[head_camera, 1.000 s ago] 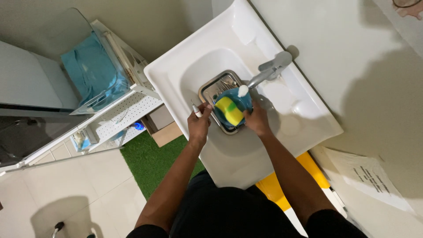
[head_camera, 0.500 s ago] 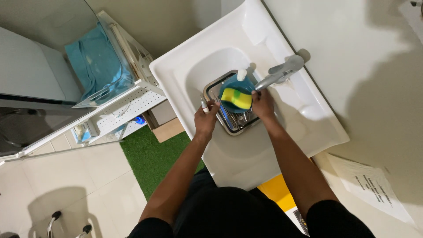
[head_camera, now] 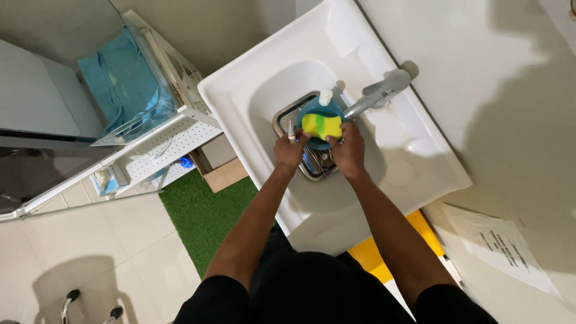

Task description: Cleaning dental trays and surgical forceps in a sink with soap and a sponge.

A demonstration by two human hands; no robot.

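A home washroom is indicated by a white basin (head_camera: 336,180) (metal tap (head_camera: 379,96)), tiled floor (head_camera: 90,240) and storage rack (head_camera: 150,144).

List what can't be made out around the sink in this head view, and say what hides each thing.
- Metal tray in the sink: its contents, covered by both hands and the blue dish.
- Left hand: its grip, too small to tell.
- Right hand on the yellow-green sponge: fingertips hidden behind it.
- Paper sheet: print too small.
- Running water from the tap: not discernible.
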